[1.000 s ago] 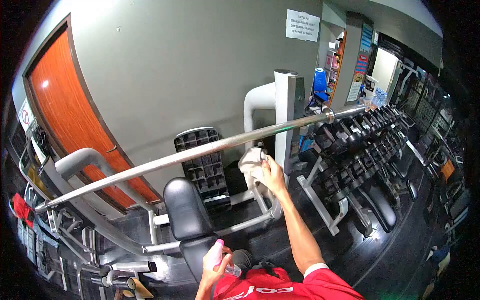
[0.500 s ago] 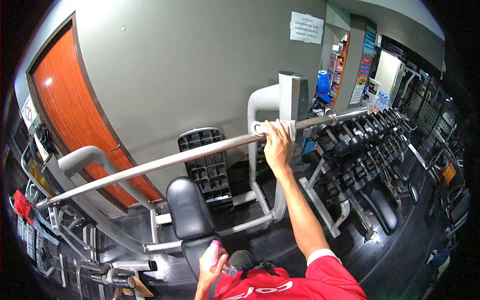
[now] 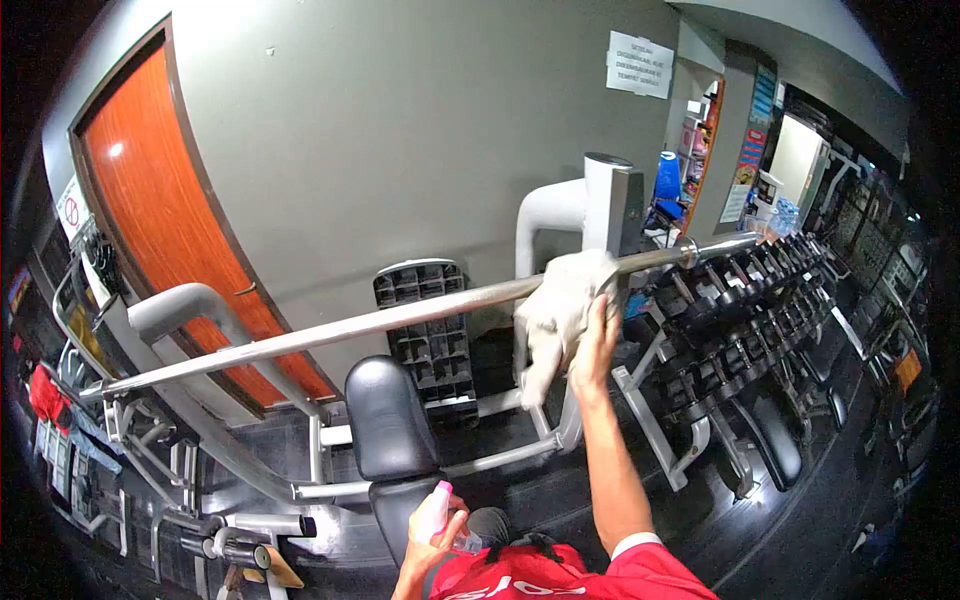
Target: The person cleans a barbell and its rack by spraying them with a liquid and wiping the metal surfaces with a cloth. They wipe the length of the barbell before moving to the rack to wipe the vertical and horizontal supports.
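My right hand [image 3: 592,350] holds a whitish cloth [image 3: 560,300] up against the long metal barbell [image 3: 400,318]. The cloth hangs loosely below the bar, and part of my fingers is hidden behind it. Low in front of my body, my left hand [image 3: 428,545] is closed around a small clear spray bottle [image 3: 440,508] with a pink top. The barbell lies across the grey rack uprights [image 3: 612,205], above a black padded bench [image 3: 388,415].
Dumbbells fill a two-tier rack [image 3: 745,300] at the right. A black plastic step [image 3: 430,340] leans against the grey wall [image 3: 400,130]. An orange-brown door [image 3: 160,180] is at the left. Other gym machines [image 3: 240,550] stand at the lower left.
The cloth, earlier bunched around the bar under my right hand, now hangs spread out and my palm is turned. My left hand still holds the bottle. The view has shifted slightly.
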### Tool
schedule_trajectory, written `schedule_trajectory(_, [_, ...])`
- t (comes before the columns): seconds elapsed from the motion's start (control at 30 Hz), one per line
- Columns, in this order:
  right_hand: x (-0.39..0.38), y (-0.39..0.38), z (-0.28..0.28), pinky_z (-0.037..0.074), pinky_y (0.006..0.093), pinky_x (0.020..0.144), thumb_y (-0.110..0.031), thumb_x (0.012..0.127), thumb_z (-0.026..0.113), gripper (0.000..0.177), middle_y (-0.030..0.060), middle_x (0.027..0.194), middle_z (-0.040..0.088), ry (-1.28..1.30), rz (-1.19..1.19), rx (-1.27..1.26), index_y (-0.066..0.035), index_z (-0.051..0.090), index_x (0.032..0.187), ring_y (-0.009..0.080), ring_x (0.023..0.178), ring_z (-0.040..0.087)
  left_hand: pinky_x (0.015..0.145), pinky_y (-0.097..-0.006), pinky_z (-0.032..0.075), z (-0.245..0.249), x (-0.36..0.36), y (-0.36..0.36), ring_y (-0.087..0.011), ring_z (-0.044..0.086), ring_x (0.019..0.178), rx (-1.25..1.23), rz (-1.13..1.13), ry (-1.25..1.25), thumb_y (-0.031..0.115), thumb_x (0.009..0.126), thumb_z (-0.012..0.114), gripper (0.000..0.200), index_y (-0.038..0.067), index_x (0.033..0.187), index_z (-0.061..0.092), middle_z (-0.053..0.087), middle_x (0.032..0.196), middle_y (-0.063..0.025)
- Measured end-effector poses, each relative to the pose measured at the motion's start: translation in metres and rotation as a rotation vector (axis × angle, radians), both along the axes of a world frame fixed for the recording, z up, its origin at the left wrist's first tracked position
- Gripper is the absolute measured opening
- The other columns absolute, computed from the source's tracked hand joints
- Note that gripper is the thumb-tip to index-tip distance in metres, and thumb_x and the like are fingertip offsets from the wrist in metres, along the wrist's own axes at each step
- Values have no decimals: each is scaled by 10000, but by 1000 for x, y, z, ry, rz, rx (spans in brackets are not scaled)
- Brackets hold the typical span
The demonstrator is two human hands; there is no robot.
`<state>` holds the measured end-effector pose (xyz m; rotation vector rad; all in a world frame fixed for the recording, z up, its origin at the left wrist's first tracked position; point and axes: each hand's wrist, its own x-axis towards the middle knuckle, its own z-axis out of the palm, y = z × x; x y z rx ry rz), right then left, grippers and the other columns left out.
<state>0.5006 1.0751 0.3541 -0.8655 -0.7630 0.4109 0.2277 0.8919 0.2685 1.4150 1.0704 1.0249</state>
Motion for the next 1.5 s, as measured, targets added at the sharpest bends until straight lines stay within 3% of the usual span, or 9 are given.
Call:
schedule_trajectory(0.23, [9, 42, 31, 213, 507, 1075, -161, 841, 570, 270, 74, 1188, 574, -1305, -422, -154, -90, 607, 1099, 283, 1201, 448, 534, -259, 493, -14, -10, 2, -132, 618, 579, 30, 78, -36, 3, 849, 593, 202, -31, 1032, 516, 606, 784, -85])
schedule_trajectory(0.5, [-28, 26, -60, 368, 434, 1004, -73, 821, 549, 273, 157, 1125, 601, -793, -388, 59, -26, 591, 1087, 324, 1111, 534, 536, -263, 491, -8, -10, 13, -131, 621, 572, 17, 136, -41, 28, 849, 600, 191, -28, 1013, 520, 603, 734, -78])
schedule_trajectory(0.7, [-78, 23, -176, 461, 329, 857, -222, 951, 467, 290, 97, 1107, 603, 125, 502, -334, -24, 567, 1136, 208, 1016, 572, 539, -266, 493, -12, -10, 25, -136, 627, 571, 29, 120, 2, 37, 848, 600, 171, -23, 991, 530, 606, 734, -86])
schedule_trajectory(0.83, [-83, 35, -112, 470, 387, 879, -398, 933, 460, 429, 60, 1125, 576, 877, 764, -183, -108, 481, 1248, 214, 997, 571, 544, -266, 496, -11, -13, 21, -139, 629, 567, 58, 200, -26, 37, 845, 607, 176, -22, 994, 535, 605, 729, -86])
schedule_trajectory(1.03, [-67, 52, -39, 462, 420, 891, -458, 936, 405, 425, 74, 1053, 612, 907, 1102, 207, -122, 533, 1162, 254, 949, 589, 542, -269, 499, -17, -24, 13, -138, 632, 570, 44, 290, -22, 43, 849, 608, 209, -27, 1032, 536, 617, 750, -82])
schedule_trajectory(1.1, [-90, 29, -7, 468, 424, 883, -448, 941, 403, 407, 80, 1026, 625, 1060, 791, -36, -118, 547, 1130, 253, 917, 602, 541, -270, 499, -17, -24, 14, -139, 632, 570, 34, 299, -26, 45, 850, 610, 216, -28, 1039, 536, 623, 761, -83])
schedule_trajectory(1.33, [-95, -29, -21, 431, 419, 944, -420, 942, 430, 447, 62, 1189, 565, 864, 843, -73, -107, 481, 1258, 228, 1118, 525, 535, -270, 495, -22, -10, 23, -141, 627, 568, 56, 314, 0, 54, 846, 617, 205, -26, 1019, 544, 627, 766, -86])
schedule_trajectory(1.43, [-81, -22, 18, 429, 391, 945, -293, 961, 438, 368, 87, 1183, 566, 516, 372, 50, -55, 491, 1237, 210, 1120, 520, 534, -269, 494, -19, -1, 24, -138, 621, 563, 60, 296, -9, 54, 847, 615, 195, -23, 1011, 545, 625, 761, -85])
schedule_trajectory(1.5, [-50, 5, 28, 419, 390, 947, -184, 947, 457, 290, 126, 1136, 589, -396, 225, 68, -11, 546, 1161, 219, 1097, 537, 534, -269, 494, -16, 6, 23, -137, 619, 560, 50, 291, -22, 55, 847, 614, 189, -21, 1007, 546, 624, 758, -83])
